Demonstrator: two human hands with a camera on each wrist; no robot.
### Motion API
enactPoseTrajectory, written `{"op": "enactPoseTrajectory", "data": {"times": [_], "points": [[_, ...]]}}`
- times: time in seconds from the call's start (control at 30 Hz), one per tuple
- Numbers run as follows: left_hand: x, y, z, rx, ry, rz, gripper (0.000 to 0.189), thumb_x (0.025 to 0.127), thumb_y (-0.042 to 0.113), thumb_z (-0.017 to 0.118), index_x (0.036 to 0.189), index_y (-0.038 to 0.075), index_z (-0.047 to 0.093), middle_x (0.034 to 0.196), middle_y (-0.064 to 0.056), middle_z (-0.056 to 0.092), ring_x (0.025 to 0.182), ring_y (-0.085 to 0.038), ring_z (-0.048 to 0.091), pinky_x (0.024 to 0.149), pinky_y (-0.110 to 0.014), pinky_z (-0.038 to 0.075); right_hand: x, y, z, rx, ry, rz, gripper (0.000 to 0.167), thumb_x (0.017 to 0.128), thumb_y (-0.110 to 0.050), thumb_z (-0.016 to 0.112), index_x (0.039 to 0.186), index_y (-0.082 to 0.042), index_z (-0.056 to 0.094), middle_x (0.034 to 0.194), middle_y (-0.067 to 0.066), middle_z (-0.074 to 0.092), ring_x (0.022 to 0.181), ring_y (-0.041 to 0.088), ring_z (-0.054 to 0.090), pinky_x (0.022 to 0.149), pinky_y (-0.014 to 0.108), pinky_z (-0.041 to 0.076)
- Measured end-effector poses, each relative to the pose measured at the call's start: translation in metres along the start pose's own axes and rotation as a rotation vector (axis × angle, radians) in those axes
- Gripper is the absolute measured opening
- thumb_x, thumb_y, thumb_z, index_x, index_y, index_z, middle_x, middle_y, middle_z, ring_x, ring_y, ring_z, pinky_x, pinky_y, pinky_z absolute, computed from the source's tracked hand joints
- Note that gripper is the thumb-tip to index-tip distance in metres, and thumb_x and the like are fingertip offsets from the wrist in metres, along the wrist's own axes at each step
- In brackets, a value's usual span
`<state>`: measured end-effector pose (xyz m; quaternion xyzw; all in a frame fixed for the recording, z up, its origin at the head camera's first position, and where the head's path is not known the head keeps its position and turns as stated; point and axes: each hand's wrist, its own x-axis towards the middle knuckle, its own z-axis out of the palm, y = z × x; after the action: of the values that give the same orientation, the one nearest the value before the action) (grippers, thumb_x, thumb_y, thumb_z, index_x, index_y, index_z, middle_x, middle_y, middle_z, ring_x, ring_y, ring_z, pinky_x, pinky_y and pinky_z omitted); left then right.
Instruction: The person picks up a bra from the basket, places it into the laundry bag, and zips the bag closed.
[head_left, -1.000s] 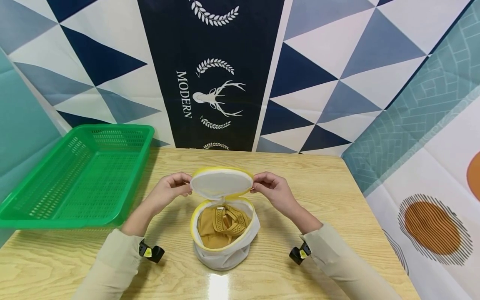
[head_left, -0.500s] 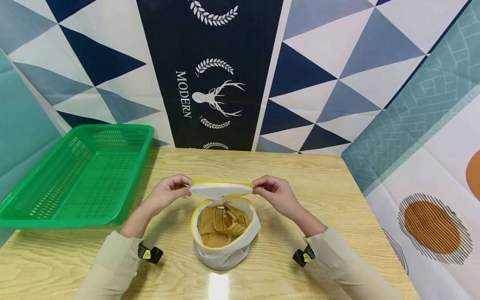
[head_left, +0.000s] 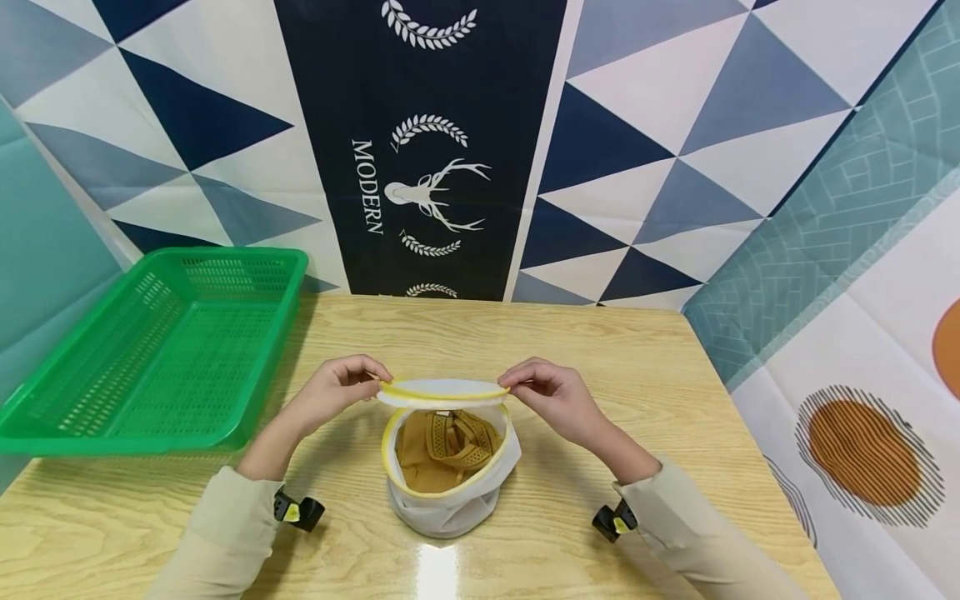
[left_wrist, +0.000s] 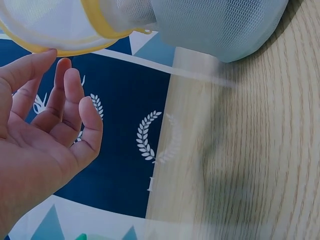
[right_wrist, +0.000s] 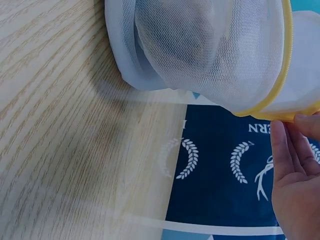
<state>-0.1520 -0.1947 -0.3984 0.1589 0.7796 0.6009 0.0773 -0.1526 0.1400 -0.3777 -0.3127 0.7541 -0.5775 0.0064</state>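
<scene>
Green basket point(head_left: 202, 358), ten o'clock of the bag. Left hand point(head_left: 341, 390), also ten: fingertips pinching the lid's edge. Mesh bag point(head_left: 442, 512), mid-counter point(head_left: 630, 358): tan garment point(head_left: 427, 458) already inside; lid point(head_left: 442, 390) at twelve, raised; closing and zipping apparently left. Right hand point(head_left: 551, 396), two o'clock: thumb and fingers pinching the lid's opposite edge.
</scene>
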Motion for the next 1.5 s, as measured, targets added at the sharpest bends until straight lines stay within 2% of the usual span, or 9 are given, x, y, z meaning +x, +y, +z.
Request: {"op": "enactPoseTrajectory", "data": {"times": [0.1,0.27,0.5,0.77,1.03,1.1,1.27,1.43,1.5], "points": [[0.000,0.000,0.000,0.009,-0.017,0.004,0.016,0.090,0.003,0.056,0.102,-0.004,0.062,0.088,0.006,0.060,0.073,-0.008,0.054,0.069,-0.026,0.050,-0.001,0.000,-0.001,-0.011,0.000,-0.002,0.011,0.089,0.000,0.060,0.096,0.002,0.068,0.102,0.010,0.065,0.098,0.004,0.060,0.079,0.020,0.053],[0.000,0.002,0.001,0.040,-0.035,0.011,0.015,0.089,0.004,0.058,0.100,-0.002,0.064,0.093,0.007,0.062,0.077,-0.009,0.055,0.070,-0.029,0.050,-0.002,0.000,-0.002,-0.053,-0.005,-0.009,0.010,0.087,0.003,0.061,0.092,0.001,0.069,0.101,0.014,0.065,0.101,0.004,0.059,0.081,0.020,0.052],[0.000,0.002,0.001,0.098,-0.037,0.018,0.013,0.089,0.007,0.060,0.096,-0.001,0.066,0.091,0.005,0.064,0.077,-0.010,0.054,0.067,-0.023,0.046,-0.005,0.001,-0.001,-0.183,-0.041,0.002,0.012,0.085,-0.001,0.065,0.086,-0.010,0.072,0.101,0.008,0.065,0.101,0.007,0.057,0.085,0.022,0.050],[-0.001,-0.004,-0.001,0.148,-0.060,0.045,0.009,0.089,0.008,0.061,0.092,0.004,0.068,0.096,-0.008,0.065,0.078,-0.010,0.054,0.068,-0.024,0.046,-0.007,0.000,0.000,-0.290,-0.107,-0.041,0.022,0.082,0.004,0.065,0.082,-0.016,0.073,0.101,0.002,0.062,0.102,0.013,0.055,0.090,0.022,0.046],[-0.003,-0.006,0.000,0.158,-0.082,0.059,0.009,0.089,0.008,0.061,0.091,0.006,0.069,0.097,-0.011,0.064,0.078,-0.009,0.054,0.066,-0.023,0.046,-0.009,0.000,-0.001,-0.319,-0.154,-0.106,0.025,0.080,0.007,0.063,0.080,-0.017,0.071,0.100,0.005,0.060,0.100,0.016,0.054,0.089,0.026,0.046],[-0.005,-0.006,0.000,0.145,-0.091,0.066,0.009,0.089,0.007,0.060,0.091,0.005,0.069,0.097,-0.009,0.064,0.078,-0.009,0.055,0.067,-0.023,0.047,-0.010,0.000,-0.001,-0.328,-0.154,-0.088,0.025,0.080,0.007,0.063,0.079,-0.017,0.071,0.100,0.008,0.060,0.100,0.015,0.053,0.089,0.027,0.046],[-0.006,-0.006,0.000,0.114,-0.107,0.074,0.010,0.089,0.007,0.060,0.091,0.002,0.068,0.093,0.000,0.063,0.079,-0.008,0.057,0.069,-0.024,0.049,-0.008,-0.002,-0.002,-0.340,-0.136,-0.008,0.023,0.083,0.004,0.061,0.080,-0.018,0.070,0.098,0.002,0.061,0.097,0.010,0.054,0.087,0.029,0.047],[-0.006,-0.007,0.001,0.096,-0.114,0.085,0.011,0.089,0.006,0.061,0.092,-0.002,0.068,0.092,0.006,0.064,0.080,-0.007,0.059,0.070,-0.025,0.051,-0.005,0.001,-0.002,-0.273,-0.129,0.137,0.013,0.092,-0.009,0.056,0.096,-0.011,0.068,0.094,0.004,0.065,0.084,0.011,0.059,0.073,0.025,0.051],[-0.006,-0.007,0.002,0.093,-0.115,0.089,0.011,0.089,0.006,0.061,0.092,-0.003,0.068,0.092,0.006,0.065,0.080,-0.008,0.060,0.070,-0.026,0.052,-0.004,0.001,-0.001,-0.244,-0.135,0.212,0.016,0.095,-0.017,0.055,0.103,-0.009,0.066,0.092,0.007,0.064,0.079,0.016,0.060,0.068,0.024,0.052]]}}
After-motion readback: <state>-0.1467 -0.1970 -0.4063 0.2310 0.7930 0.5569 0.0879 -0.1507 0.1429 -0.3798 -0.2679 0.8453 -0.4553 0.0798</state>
